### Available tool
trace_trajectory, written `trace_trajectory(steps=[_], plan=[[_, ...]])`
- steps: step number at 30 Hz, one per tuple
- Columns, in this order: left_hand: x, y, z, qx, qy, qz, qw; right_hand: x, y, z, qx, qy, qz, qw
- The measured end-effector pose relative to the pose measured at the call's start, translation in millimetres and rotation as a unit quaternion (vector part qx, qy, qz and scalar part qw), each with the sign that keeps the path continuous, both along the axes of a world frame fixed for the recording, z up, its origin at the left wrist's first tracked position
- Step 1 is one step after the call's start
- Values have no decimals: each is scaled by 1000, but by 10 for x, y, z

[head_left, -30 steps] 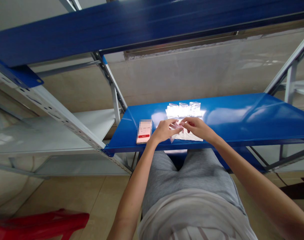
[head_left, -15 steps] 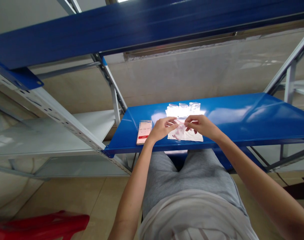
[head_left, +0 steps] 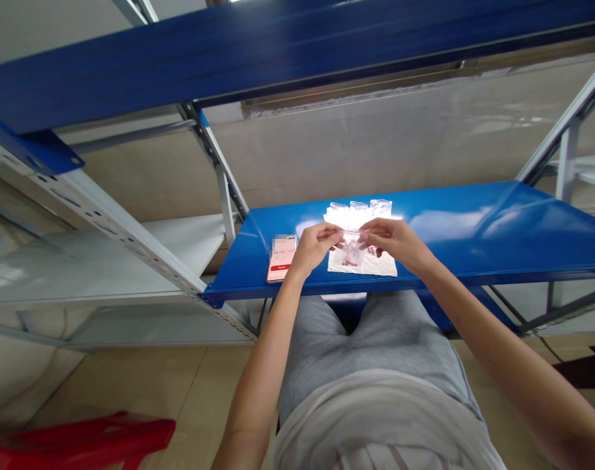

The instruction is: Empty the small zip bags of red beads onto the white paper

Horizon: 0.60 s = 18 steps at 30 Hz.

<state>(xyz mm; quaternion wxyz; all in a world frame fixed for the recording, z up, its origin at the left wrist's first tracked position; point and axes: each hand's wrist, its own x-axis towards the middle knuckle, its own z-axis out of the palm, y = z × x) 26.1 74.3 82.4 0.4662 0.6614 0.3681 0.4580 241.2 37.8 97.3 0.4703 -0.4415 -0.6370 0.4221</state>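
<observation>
Closest to me are the hem of my pale shirt (head_left: 375,411) and my grey trousers (head_left: 321,339), my knees reaching in under the blue metal shelf (head_left: 464,238). On the floor at my left is a red plastic stool (head_left: 81,434), cut off by the edge of what I see.

Just inside the shelf's front edge lies a white cloth (head_left: 384,266). Over it I have a small clear zip bag (head_left: 353,256) between my hands, with reddish bits, perhaps beads, gathered toward its bottom. My left hand (head_left: 318,247) pinches one end of the bag's mouth between thumb and fingers; my right hand (head_left: 392,240) pinches the other end the same way. The top edge, marked by a thin pinkish line, runs nearly straight from one grip to the other. A few more reddish spots show below my right fingers; I can't tell whether they are in the bag or on the cloth.

Left of the cloth, near my left wrist, lies a phone (head_left: 283,258), its screen lit with small digits and a red button. Just beyond my hands, three clear zip bags (head_left: 381,209) lie side by side, partly washed out by glare.

Past the back of the shelf stands a beige-grey wall (head_left: 356,147).
</observation>
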Motion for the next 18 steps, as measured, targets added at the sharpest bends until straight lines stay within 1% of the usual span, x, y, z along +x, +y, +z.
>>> trace_trajectory(steps=[3,6,9,13,15,18], plan=[[2,-11,19,1,6,8,1000,15,41,-44,8,-1,-8,1000],[22,-5,-3,17,26,19,999,43,91,-101,18,-7,-33,999],[57,6,-48,34,36,31,998,59,117,-135,35,-37,-57,997],[95,4,-75,52,45,52,996,53,110,-133,74,-83,-93,989],[98,-4,-62,57,46,55,996,51,94,-115,67,-88,-92,990],[92,-20,-27,55,44,25,997,54,60,-70,39,-64,-63,995]])
